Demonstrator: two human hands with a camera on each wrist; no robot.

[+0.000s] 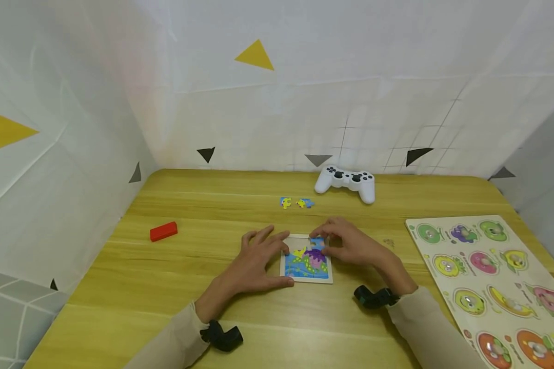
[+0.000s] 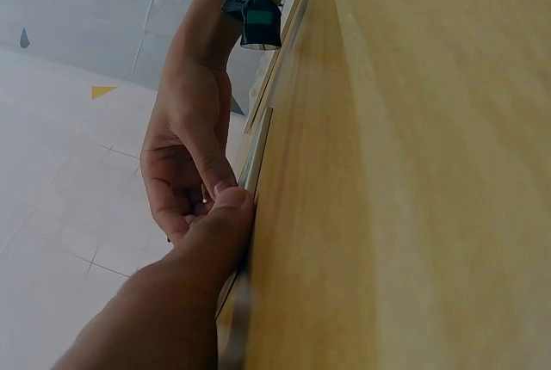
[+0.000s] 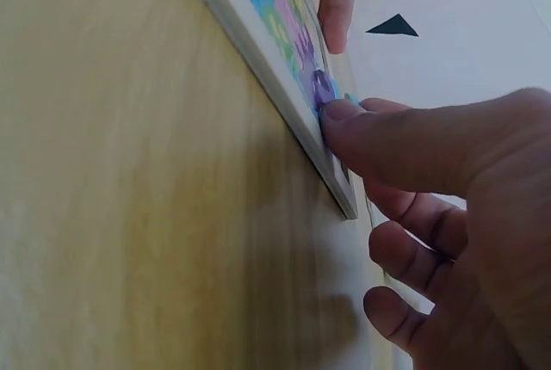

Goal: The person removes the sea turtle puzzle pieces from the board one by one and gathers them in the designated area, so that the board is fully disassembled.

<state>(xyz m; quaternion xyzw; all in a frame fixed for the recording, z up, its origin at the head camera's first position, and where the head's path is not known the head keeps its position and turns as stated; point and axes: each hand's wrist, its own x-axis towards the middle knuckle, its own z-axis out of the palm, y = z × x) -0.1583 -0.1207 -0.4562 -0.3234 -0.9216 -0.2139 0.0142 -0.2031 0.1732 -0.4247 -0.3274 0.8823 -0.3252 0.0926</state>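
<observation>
A small jigsaw puzzle in a white-rimmed tray (image 1: 307, 280) lies flat between both hands, with a picture of a purple-and-green sea creature on blue. My left hand (image 1: 256, 261) holds the tray at its left side, thumb along the near left corner and index finger at the left rim. At the tray's far right corner, my right hand (image 1: 355, 245) pinches a blue puzzle piece (image 1: 317, 243) between thumb and index finger. The right wrist view shows that thumb (image 3: 349, 129) over the rim, close against the picture. The tray's far left part shows its bare base.
Two loose puzzle pieces, one yellow-blue piece (image 1: 285, 202) and another (image 1: 305, 203), lie beyond the tray. Behind them sits a white game controller (image 1: 345, 179). A red block (image 1: 163, 231) lies at left, and a fruit peg board (image 1: 459, 241) covers the table's right side.
</observation>
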